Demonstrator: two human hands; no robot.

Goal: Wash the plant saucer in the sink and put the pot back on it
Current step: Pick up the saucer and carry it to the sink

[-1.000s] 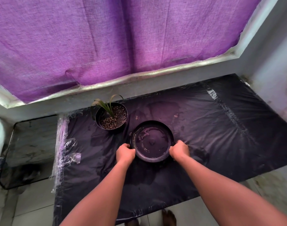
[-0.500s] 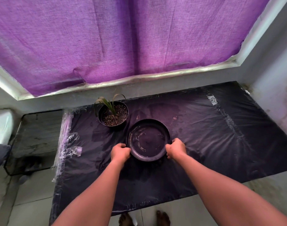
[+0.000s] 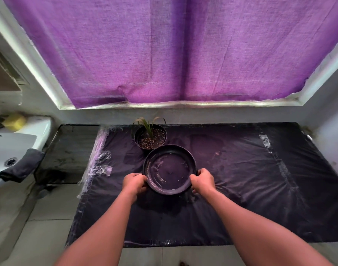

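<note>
A round dark plant saucer point(image 3: 170, 168) with pale residue inside is held between both hands, raised off the black plastic sheet point(image 3: 241, 179) and tilted slightly. My left hand point(image 3: 134, 182) grips its left rim and my right hand point(image 3: 202, 180) grips its right rim. The small black pot point(image 3: 150, 138) with gravel and a thin green plant stands on the sheet just behind the saucer. The white sink point(image 3: 12, 148) is at the far left.
A dark cloth point(image 3: 22, 166) hangs over the sink's front edge and a yellow sponge point(image 3: 13, 121) lies on its back ledge. A bare dark slab point(image 3: 68, 152) lies between sink and sheet. Purple curtain point(image 3: 174, 50) covers the window behind. Tiled floor below.
Both hands have lifted the saucer off the sheet, and it looks larger and closer. The view has swung so that the sink shows at the left.
</note>
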